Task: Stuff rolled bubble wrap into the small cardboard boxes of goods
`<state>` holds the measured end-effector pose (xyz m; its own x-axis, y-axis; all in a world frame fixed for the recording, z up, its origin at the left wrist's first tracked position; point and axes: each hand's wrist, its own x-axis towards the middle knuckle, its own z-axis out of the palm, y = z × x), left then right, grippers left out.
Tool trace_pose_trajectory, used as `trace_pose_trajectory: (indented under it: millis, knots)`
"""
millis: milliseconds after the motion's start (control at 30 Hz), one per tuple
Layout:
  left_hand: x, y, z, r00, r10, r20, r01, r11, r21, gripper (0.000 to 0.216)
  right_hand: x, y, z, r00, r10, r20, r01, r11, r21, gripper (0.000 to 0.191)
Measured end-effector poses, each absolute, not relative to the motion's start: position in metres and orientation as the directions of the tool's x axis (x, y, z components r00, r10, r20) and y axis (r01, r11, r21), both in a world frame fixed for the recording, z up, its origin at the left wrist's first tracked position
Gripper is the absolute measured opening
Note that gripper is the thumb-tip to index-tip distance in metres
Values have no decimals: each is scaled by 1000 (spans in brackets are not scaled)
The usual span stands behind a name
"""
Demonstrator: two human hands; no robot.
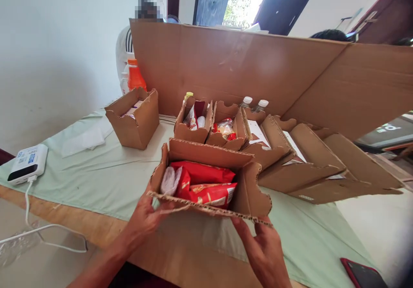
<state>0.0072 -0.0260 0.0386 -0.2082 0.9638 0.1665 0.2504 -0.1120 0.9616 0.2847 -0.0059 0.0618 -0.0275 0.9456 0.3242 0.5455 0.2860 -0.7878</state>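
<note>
A brown cardboard box [209, 151], open at the top, is held between my two hands at the front of the table. Inside it lie red packets [206, 174] and a whitish bubble-wrapped item [171, 179]. My left hand [150, 212] grips its near left corner, with the fingers partly hidden under the box. My right hand [263, 240] holds the near right corner, the thumb against the near wall. Close behind stand two smaller boxes, one with a maroon and white packet [195, 115], the other with a red and yellow packet [225, 127].
Several cardboard boxes [316, 150] lean in a row at the right. Another box [135, 120] stands left, near an orange bottle [135, 75]. A cardboard partition [241, 64] closes the back; a person [124, 43] is behind it. A power bank [29, 163] and a phone [361, 273] lie near the edges.
</note>
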Motion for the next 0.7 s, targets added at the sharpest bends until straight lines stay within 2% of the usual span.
trace_pose_trajectory:
  millis: [133, 267, 367, 500, 600, 700]
  knots:
    - [-24, -61, 63, -325, 927, 189, 326, -78, 942, 35, 256, -19, 87, -142, 914, 380, 506, 397, -766, 54]
    - [-37, -52, 111, -396, 879, 264, 362, -114, 925, 44, 242, -3, 115, -119, 892, 437, 465, 439, -769, 43]
    - [-20, -27, 143, -316, 877, 361, 314, -263, 912, 50, 257, 6, 137, -47, 878, 477, 465, 442, -767, 37]
    - [10, -3, 164, -117, 848, 516, 196, -490, 849, 53, 283, -1, 167, 106, 875, 473, 512, 360, -780, 41]
    - [5, -11, 165, -92, 862, 498, 160, -481, 862, 49, 275, -8, 182, 153, 839, 523, 493, 394, -776, 36]
    - [-27, -27, 167, -220, 852, 475, 211, -434, 876, 43, 244, -4, 189, -18, 850, 526, 441, 479, -759, 31]
